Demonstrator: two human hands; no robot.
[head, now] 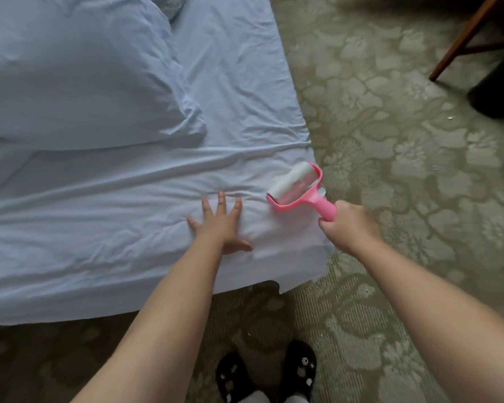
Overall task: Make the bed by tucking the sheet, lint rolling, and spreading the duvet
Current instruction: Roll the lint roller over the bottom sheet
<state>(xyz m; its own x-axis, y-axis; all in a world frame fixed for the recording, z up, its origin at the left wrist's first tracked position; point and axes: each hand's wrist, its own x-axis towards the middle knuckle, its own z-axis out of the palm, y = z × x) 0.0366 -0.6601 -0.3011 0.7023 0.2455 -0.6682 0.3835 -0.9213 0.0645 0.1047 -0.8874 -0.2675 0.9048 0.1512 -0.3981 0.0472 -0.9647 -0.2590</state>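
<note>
Left hand [220, 225] flat, fingers splayed, pressing sheet [128, 199]; right hand [348, 225] fisted around pink lint roller [296, 189] handle, roller probably touching sheet just beside left fingertips.

Pink lint roller [296, 186], white roll down on wrinkled pale-blue sheet [128, 205] near the bed's corner.

One pale blue wrinkled bed sheet [128, 213]. One pale blue soft pillow [79, 77]. One pink plastic lint roller with a white sticky drum [296, 187]. Two bare hands: left hand [220, 225], right hand [351, 225]. Two black patterned slippers [300, 370]. One brown wooden furniture leg [463, 39]. One green floral carpet [405, 170].
</note>
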